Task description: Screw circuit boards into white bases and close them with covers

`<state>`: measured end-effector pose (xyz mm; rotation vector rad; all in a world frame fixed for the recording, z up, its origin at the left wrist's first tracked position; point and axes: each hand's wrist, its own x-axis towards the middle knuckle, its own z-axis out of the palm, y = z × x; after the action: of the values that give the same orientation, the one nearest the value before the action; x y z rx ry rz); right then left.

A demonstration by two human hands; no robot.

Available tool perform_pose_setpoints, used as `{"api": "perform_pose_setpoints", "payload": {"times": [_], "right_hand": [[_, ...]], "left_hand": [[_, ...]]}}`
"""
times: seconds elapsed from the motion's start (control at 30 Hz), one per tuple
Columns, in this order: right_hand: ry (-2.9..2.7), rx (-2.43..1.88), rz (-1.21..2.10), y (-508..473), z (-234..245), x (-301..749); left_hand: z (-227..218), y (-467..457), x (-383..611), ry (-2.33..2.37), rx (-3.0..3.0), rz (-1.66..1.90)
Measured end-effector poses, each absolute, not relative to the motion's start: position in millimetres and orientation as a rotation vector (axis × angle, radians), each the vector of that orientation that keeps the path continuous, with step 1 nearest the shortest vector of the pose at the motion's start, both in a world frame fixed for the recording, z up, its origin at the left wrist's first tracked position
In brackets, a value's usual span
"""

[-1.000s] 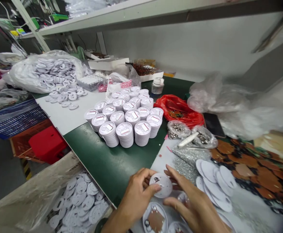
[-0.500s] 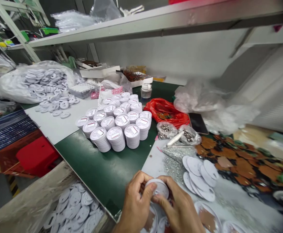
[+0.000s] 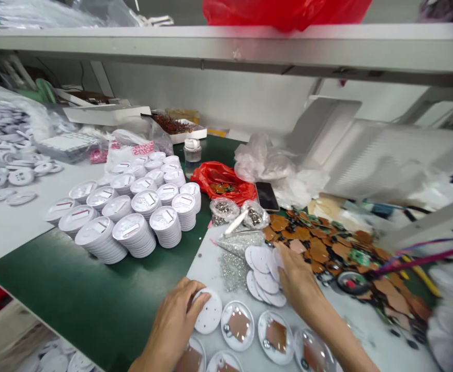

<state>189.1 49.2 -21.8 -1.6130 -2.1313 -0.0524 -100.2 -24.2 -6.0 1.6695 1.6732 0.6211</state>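
Over a dozen stacks of white discs (image 3: 131, 235) ahead and left of my hands carry small labels too tiny to read. My left hand (image 3: 172, 325) closes over a white perforated disc (image 3: 209, 311); my right hand (image 3: 296, 274), fingers spread, rests on loose white discs (image 3: 263, 274).

Left hand (image 3: 174, 323), right hand (image 3: 297, 274) bare; forearm (image 3: 337, 330) uncovered too.

Left hand (image 3: 172, 325) over white disc (image 3: 208, 311), dotted with small dark holes. Just beyond, round white dishes (image 3: 238, 325) showing copper-brown squares. Right hand (image 3: 298, 279) on plain white discs (image 3: 261, 276). Past it, brown pieces (image 3: 319, 250) flecked green. Farther off, glossy red bag (image 3: 222, 183). Left of left hand, dark green bench top (image 3: 94, 294).
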Motion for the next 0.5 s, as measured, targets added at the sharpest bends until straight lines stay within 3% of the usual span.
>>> {"api": "perform_pose_setpoints", "payload": {"times": [0.13, 0.27, 0.5], "right_hand": [[-2.224, -1.677, -0.149, 66, -26, 198], [-2.233, -1.667, -0.256, 56, 0, 190], [-2.134, -1.149, -0.086, -26, 37, 123]], "left_hand": [[-12, -30, -106, 1.726, 1.687, 0.724], [-8, -43, -116, 1.708, 1.689, 0.974], [11, -69, -85, 1.104, 0.972, 1.009]]}}
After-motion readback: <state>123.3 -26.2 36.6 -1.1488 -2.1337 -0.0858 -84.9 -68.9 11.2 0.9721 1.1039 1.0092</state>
